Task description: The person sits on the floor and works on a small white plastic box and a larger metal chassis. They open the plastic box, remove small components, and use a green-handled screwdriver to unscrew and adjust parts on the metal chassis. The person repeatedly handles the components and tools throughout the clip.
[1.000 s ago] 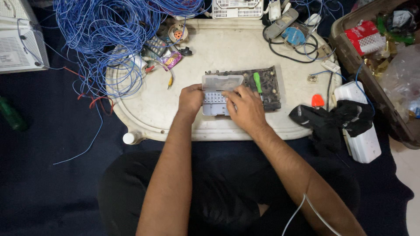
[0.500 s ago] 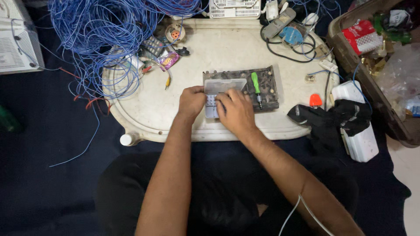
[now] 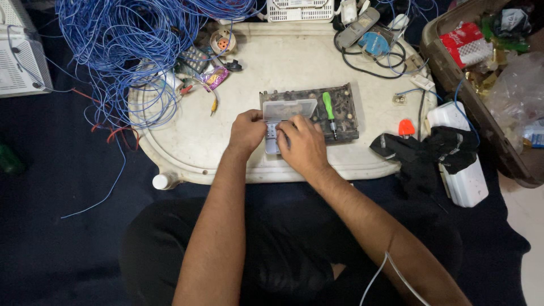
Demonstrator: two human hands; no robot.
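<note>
Both forearms reach forward from the lap and meet over the middle of the white oval worktop. The left hand is curled, knuckles up, its fingers closed on the left edge of a small clear plastic box. The right hand lies palm down over the near part of the same box, fingers bent and pressing on it; whether these fingers pinch anything small underneath cannot be told, since the hand covers that part.

The box is see-through and rectangular, with its lid standing open on the far side of the hands and a bluish-grey inside showing between the two hands. It rests partly on a dark, worn circuit board that lies just beyond and to the right of the right hand. A green-handled screwdriver lies on that board, just past the right hand's fingertips.

Well beyond the left hand, to the left, a big tangle of blue wire spills over the worktop's edge. To the right of the right hand, off the worktop's rim, lie a black cloth and a white box.
</note>
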